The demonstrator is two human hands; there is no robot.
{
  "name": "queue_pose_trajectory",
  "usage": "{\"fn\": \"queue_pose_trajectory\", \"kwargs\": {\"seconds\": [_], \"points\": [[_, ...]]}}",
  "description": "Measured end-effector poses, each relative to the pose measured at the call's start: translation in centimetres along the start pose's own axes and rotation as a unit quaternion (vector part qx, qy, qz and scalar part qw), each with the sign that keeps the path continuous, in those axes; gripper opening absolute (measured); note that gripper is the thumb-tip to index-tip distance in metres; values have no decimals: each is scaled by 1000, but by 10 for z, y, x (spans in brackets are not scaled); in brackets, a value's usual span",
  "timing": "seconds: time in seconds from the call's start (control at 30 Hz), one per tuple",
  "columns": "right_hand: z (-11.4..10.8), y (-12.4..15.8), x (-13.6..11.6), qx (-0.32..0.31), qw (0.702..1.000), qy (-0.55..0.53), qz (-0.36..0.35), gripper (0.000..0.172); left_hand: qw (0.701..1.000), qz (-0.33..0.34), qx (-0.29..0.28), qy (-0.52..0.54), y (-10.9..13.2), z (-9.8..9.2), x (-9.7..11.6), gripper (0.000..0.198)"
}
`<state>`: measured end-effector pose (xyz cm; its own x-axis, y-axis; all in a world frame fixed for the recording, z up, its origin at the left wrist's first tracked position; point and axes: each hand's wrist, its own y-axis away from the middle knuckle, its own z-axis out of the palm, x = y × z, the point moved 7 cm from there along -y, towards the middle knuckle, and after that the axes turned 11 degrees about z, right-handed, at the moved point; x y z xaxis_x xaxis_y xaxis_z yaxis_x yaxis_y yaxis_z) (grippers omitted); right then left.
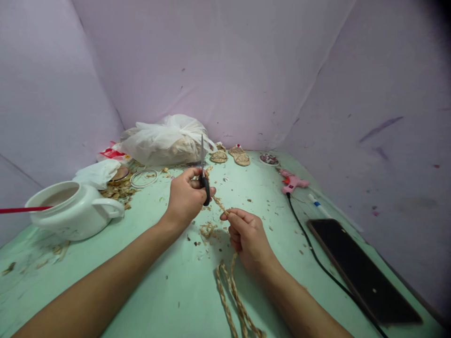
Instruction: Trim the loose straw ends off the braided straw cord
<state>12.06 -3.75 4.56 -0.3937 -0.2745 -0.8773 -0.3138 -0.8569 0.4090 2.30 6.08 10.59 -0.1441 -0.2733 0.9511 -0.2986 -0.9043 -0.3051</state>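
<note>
My left hand [186, 197] is closed around a pair of scissors [204, 184] with black handles, the blades pointing up and away. A braided straw-coloured cord [219, 205] runs from beside the scissors to my right hand [248, 234]. My right hand pinches that cord between thumb and fingertips, its other fingers curled in. Below this hand the cord hangs down and lies in loops on the table towards me. Whether my left fingers also grip the cord's far end is partly hidden by the scissors.
Fibre scraps [208, 230] litter the green table [169, 291]. At left stand a white pot [75, 220] and a white ring [143, 178]. A plastic bag [169, 141] and woven soles [239, 155] lie behind. At right are a pink glue gun [294, 183], its cord, and a black phone-like slab [362, 272].
</note>
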Motion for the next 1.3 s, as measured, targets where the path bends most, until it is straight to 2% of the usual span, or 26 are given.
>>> {"fn": "queue_pose_trajectory", "kwargs": {"seconds": [0.13, 0.3, 0.5, 0.63, 0.7, 0.77, 0.8, 0.9, 0.97, 1.03, 1.13, 1.3], "points": [[4, -3, 1, -43, 999, 19, 8, 25, 1000, -2, 5, 4, -2, -3, -3, 37], [4, -5, -4, -56, 996, 62, -44, 18, 1000, -10, -1, -1, -2, 0, -6, 36], [-5, -3, -9, 11, 992, 104, -74, 24, 998, -48, -27, 10, 0, 6, -17, 35], [-15, -2, -17, 76, 983, 124, -111, 23, 991, -75, -99, -46, -1, 9, -29, 29], [-20, -3, -22, 104, 978, 129, -125, 25, 983, -31, -143, -107, -3, 8, -22, 25], [-24, -3, -27, 124, 974, 131, -139, 26, 957, 60, -195, -206, -2, 9, -5, 27], [-26, -3, -29, 131, 972, 130, -145, 26, 931, 113, -225, -266, 1, 10, 5, 28], [-30, -1, -35, 146, 969, 119, -161, 24, 814, 241, -309, -429, 14, 20, 22, 29], [-32, 1, -37, 153, 967, 113, -171, 22, 746, 283, -338, -499, 21, 26, 22, 34], [-33, 2, -39, 157, 964, 118, -177, 19, 698, 302, -356, -543, 26, 30, 17, 39], [-33, 3, -41, 161, 962, 127, -179, 17, 660, 320, -361, -575, 28, 34, 9, 41], [-34, 4, -41, 168, 962, 117, -180, 17, 641, 325, -358, -596, 29, 33, 5, 42]]}}
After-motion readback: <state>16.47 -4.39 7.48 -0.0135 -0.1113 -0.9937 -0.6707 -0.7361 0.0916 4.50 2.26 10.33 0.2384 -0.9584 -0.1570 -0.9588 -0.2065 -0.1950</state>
